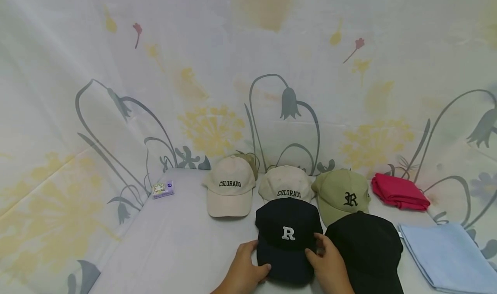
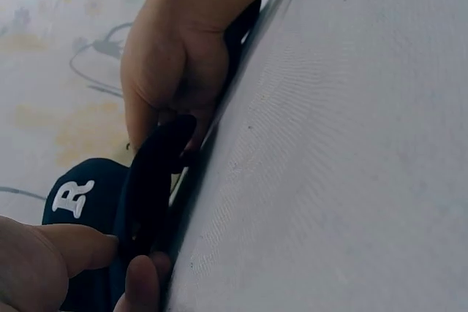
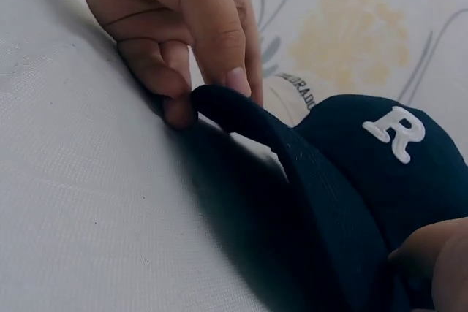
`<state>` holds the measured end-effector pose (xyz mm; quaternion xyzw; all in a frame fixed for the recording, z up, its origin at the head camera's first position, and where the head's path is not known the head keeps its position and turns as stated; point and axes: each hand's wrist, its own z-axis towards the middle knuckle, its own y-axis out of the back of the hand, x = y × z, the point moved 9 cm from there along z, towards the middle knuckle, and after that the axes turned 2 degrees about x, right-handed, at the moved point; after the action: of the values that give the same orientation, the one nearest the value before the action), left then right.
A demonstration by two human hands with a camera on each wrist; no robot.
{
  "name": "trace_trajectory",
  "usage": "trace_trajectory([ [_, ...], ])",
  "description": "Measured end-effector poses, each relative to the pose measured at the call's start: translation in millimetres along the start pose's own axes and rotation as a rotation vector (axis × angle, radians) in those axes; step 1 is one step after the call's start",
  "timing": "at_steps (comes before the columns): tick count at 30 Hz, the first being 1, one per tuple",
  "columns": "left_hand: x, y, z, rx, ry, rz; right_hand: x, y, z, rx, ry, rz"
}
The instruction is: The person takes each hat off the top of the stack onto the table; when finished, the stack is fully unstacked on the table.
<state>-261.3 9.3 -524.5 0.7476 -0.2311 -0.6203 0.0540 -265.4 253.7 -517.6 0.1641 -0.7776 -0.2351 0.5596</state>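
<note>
A navy baseball cap with a white letter R faces me on the white surface, its brim toward me. My left hand pinches the left side of the brim, thumb on top and fingers underneath, as the right wrist view also shows at the left hand. On the other side, my right hand grips the cap's right edge where brim meets crown. A black cap lies just right of that hand. Behind the navy cap stands a cream COLORADO cap, partly hidden by it.
Another cream COLORADO cap stands at back left, with an olive item partly hidden behind it. An olive cap is right of centre. Folded red cloth and light blue cloth lie right. A small purple packet sits far left.
</note>
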Motion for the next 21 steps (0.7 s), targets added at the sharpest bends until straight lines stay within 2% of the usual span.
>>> trace_trajectory([
  [5,-3.3,-1.6,1.1,-0.006,-0.030,0.030,1.7,-1.7,0.1,-0.003,0.007,-0.014],
  [15,-2.7,-3.9,1.3,-0.025,-0.027,0.065,2.6,-3.6,1.5,0.006,-0.017,-0.063],
  [21,-3.4,-7.1,-1.0,-0.007,-0.033,0.078,2.2,-2.5,0.1,-0.008,-0.014,-0.064],
])
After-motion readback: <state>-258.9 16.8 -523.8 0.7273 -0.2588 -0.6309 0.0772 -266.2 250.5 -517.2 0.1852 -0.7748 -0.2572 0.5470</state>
